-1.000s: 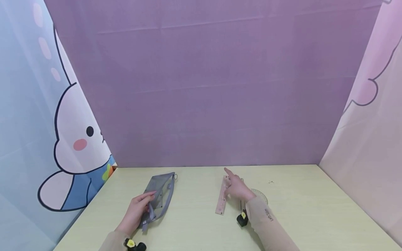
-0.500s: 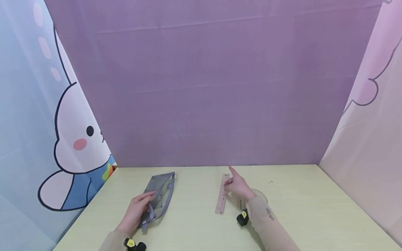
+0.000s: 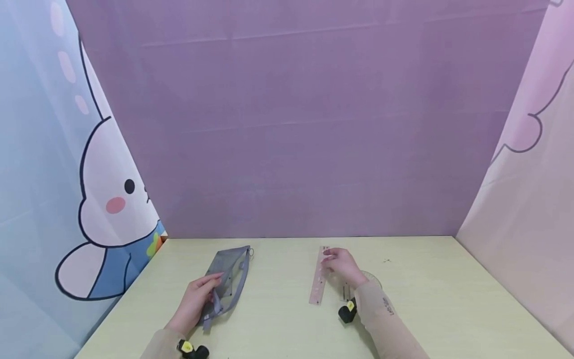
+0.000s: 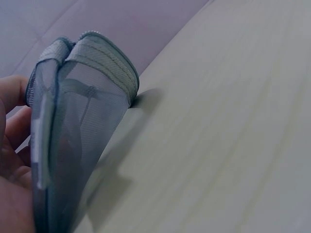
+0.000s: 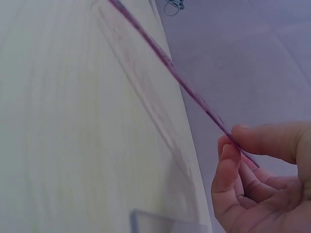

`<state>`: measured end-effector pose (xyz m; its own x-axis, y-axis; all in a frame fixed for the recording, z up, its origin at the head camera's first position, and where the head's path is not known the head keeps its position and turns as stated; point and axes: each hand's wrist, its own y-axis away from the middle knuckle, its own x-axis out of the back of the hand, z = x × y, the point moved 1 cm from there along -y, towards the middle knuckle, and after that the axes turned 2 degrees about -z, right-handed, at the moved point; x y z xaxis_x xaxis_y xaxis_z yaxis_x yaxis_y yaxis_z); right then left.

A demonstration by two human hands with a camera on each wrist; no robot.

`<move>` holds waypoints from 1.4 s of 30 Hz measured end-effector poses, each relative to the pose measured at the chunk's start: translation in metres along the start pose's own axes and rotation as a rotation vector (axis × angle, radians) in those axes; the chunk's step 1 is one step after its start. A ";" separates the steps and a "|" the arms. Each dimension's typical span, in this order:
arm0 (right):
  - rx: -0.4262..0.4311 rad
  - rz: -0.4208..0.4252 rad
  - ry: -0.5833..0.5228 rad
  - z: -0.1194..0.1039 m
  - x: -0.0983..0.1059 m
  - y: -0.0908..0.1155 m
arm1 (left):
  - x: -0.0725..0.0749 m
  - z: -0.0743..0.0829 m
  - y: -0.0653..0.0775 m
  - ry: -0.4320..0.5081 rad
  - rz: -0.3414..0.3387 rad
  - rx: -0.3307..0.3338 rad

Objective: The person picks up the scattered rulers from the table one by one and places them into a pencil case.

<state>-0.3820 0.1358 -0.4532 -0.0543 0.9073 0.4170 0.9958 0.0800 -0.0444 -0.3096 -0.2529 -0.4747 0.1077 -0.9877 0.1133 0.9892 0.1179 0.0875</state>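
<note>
My left hand (image 3: pixel 196 301) grips the near side of a grey mesh zip pouch (image 3: pixel 222 264), fingers on its edge. In the left wrist view the pouch (image 4: pixel 95 107) stands up from the tabletop with its zipped rim at the top. Further right, my right hand (image 3: pixel 345 265) pinches a pink see-through ruler (image 3: pixel 318 288) between thumb and fingers near its far end. Seen edge-on in the right wrist view, the ruler (image 5: pixel 180 77) slants above the table, and its pale shadow runs alongside.
Partly behind the right wrist lies a clear protractor (image 3: pixel 373 277) on the pale table (image 3: pixel 448 299). A clear straight-edged piece (image 3: pixel 346 293) lies beside it, partly covered by the wrist camera. A purple curtain (image 3: pixel 287 124) stands along the table's back edge.
The right index finger, earlier stretched out past the ruler, has bent down onto it, and the ruler has shifted slightly away. My left hand and the pouch have stayed in place.
</note>
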 end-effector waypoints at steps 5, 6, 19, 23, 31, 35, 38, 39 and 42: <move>-0.018 0.015 -0.010 0.000 0.000 -0.001 | 0.001 0.000 0.000 -0.006 0.002 0.005; -0.021 0.018 -0.018 0.000 0.000 0.000 | 0.001 0.000 0.000 -0.007 0.003 0.008; -0.048 -0.053 -0.251 0.005 0.002 0.002 | 0.000 -0.003 -0.001 -0.008 0.005 0.007; -0.050 -0.070 -0.295 0.005 0.004 0.001 | 0.000 -0.003 -0.002 -0.010 0.007 0.008; -0.048 -0.077 -0.355 0.003 0.006 0.000 | 0.000 -0.003 -0.003 -0.010 0.007 -0.002; -0.054 -0.070 -0.392 0.002 0.007 0.000 | 0.000 -0.002 -0.003 -0.012 0.005 -0.003; -0.059 -0.068 -0.416 0.001 0.007 0.001 | 0.000 -0.002 -0.003 -0.008 0.007 0.001; -0.061 -0.069 -0.423 0.001 0.007 0.001 | 0.000 -0.002 -0.002 -0.011 0.005 -0.001; -0.054 -0.074 -0.427 0.000 0.008 0.002 | 0.000 -0.001 -0.001 -0.014 0.007 0.004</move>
<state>-0.3806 0.1433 -0.4499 -0.1402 0.9901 0.0042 0.9899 0.1401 0.0237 -0.3108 -0.2526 -0.4753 0.1137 -0.9853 0.1275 0.9879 0.1258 0.0909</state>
